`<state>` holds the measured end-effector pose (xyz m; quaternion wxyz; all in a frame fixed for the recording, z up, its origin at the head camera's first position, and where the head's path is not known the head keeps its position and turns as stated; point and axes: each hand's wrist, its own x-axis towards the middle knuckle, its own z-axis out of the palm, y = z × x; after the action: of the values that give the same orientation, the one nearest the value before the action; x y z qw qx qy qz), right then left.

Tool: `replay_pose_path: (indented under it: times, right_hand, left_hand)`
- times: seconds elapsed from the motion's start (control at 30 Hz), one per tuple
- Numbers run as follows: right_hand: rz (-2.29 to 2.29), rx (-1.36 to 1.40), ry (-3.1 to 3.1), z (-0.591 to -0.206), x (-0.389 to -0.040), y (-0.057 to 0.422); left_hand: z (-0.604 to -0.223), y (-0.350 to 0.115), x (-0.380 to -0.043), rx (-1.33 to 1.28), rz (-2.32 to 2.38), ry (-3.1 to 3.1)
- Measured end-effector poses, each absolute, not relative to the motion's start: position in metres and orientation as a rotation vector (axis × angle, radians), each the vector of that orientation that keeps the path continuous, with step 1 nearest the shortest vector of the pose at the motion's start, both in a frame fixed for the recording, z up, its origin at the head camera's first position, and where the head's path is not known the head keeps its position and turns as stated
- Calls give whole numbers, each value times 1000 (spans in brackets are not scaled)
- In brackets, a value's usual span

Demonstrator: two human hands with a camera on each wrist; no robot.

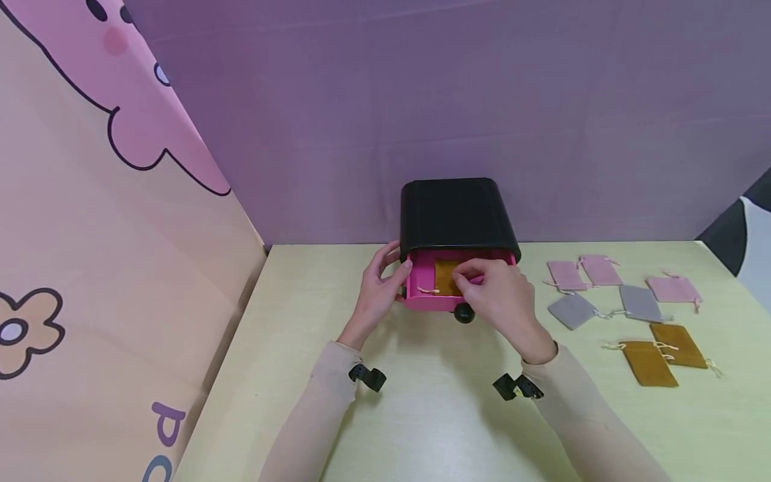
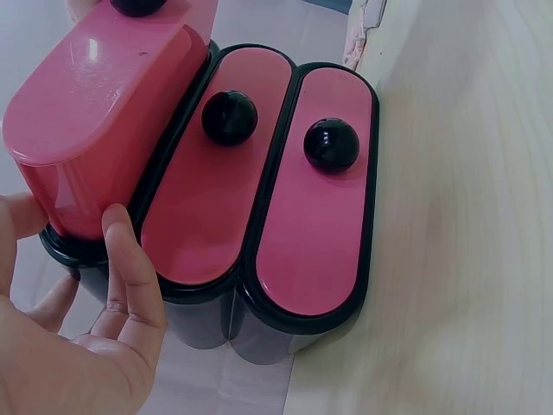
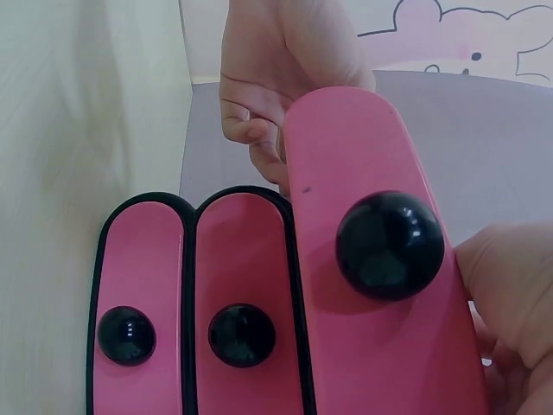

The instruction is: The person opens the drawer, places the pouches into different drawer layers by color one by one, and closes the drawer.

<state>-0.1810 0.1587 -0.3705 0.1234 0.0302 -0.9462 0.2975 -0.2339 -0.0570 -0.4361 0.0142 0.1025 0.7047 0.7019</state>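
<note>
A black cabinet (image 1: 454, 213) with pink drawers stands near the back of the table, its top pink drawer (image 3: 363, 164) pulled out. In the head view, a brown drawstring pouch (image 1: 444, 276) lies inside that drawer, its cord toward the left. My left hand (image 1: 378, 284) grips the drawer's rounded left end; the left wrist view shows the fingers curled about it. Over the drawer's right part, my right hand (image 1: 502, 294) pinches the pouch's right edge with thumb and fingertips. The drawer front hides the pouch in both wrist views.
Two lower drawers with black ball knobs, the middle drawer (image 2: 199, 199) and the bottom drawer (image 2: 315, 225), are closed. On the table's right lie pink pouches (image 1: 601, 270), grey pouches (image 1: 640, 303) and brown pouches (image 1: 650, 365). A purple cloth (image 1: 373, 120) hangs behind the table.
</note>
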Motion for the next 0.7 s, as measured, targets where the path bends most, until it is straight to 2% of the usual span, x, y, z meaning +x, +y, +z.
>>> replay_pose_path:
  times: [0.7]
  right_hand:
    - [1153, 206, -2578, -371, -173, 176]
  left_hand:
    - [-437, -55, -235, 306, 2215, 2171]
